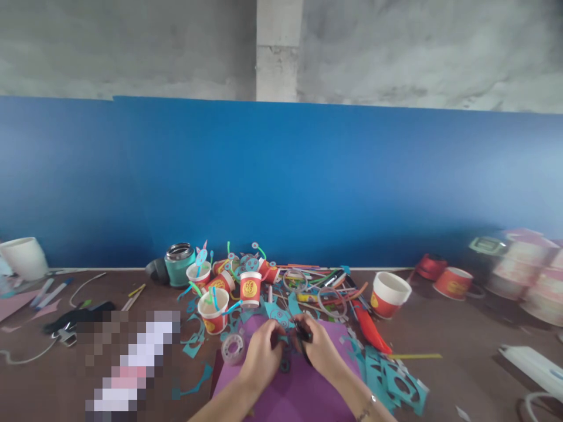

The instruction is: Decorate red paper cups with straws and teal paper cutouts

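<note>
My right hand (320,347) is closed around the black handles of a pair of scissors (303,346), whose blades point away from me. Close beside it, my left hand (263,347) has its fingers pinched together at a small piece of blue paper, mostly hidden by the fingers. Both hands are over a purple sheet (303,392). Just beyond the fingertips lies blue paper (279,316) with drawn shapes on it. A roll of clear tape (233,349) rests on the sheet's left side, near my left wrist.
Red and white paper cups (213,310) with straws stand at the back left, beside a teal thermos (179,265). Another paper cup (389,296) is on the right. Blue paper scraps (391,381) and a red pouch-like thing (372,329) lie right of the sheet. A blue partition (308,181) rises behind.
</note>
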Demonstrator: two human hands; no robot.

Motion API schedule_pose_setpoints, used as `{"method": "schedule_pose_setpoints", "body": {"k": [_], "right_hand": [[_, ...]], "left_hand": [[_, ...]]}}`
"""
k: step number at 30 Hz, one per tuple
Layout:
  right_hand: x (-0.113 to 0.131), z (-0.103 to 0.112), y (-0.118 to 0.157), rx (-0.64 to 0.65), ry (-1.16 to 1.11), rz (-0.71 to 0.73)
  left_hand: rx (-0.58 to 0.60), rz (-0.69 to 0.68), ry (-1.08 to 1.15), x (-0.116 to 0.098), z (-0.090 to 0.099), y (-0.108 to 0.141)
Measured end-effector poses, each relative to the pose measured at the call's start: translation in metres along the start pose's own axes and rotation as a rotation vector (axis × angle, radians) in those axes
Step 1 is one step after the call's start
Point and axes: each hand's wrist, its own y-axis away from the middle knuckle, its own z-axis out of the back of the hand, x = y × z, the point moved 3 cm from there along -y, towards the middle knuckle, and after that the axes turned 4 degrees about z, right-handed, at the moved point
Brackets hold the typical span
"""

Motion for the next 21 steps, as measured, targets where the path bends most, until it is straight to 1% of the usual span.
{"method": "schedule_pose_setpoints", "body": {"k": [3, 5, 7, 9, 11, 12, 14, 16, 18, 20, 21], "right_hand": [[-0.002, -0.001, 0.0, 0.032, 0.015, -0.012], [-0.002, -0.001, 0.0, 0.033, 0.014, -0.006], [-0.001, 0.003, -0.002, -0.037, 0.0, -0.001], [0.0, 0.01, -0.004, -0.151, -0.036, -0.011], [0.002, 0.016, -0.006, -0.234, -0.098, -0.048], [0.003, 0.018, -0.007, -0.249, -0.134, -0.07], [0.007, 0.018, -0.008, -0.236, -0.193, -0.097], [0.012, 0.014, -0.006, -0.189, -0.222, -0.094], [0.017, 0.009, -0.004, -0.129, -0.236, -0.079], [0.021, 0.006, -0.001, -0.087, -0.245, -0.058], [0.023, 0.005, 0.0, -0.078, -0.247, -0.043]], "left_hand": [[-0.006, 0.009, 0.058, 0.0, 0.0, -0.001], [-0.016, 0.014, 0.064, 0.003, -0.001, -0.002], [-0.041, 0.018, 0.064, 0.008, -0.001, -0.003], [-0.092, 0.008, 0.032, 0.012, 0.0, -0.003], [-0.155, -0.025, -0.051, 0.01, 0.003, -0.001], [-0.183, -0.05, -0.103, 0.007, 0.006, 0.0], [-0.223, -0.103, -0.17, -0.002, 0.01, 0.004], [-0.231, -0.137, -0.154, -0.009, 0.012, 0.006], [-0.182, -0.126, -0.055, -0.012, 0.011, 0.004], [-0.119, -0.067, 0.114, -0.008, 0.008, 0.0], [-0.106, -0.028, 0.21, -0.005, 0.007, -0.003]]}}
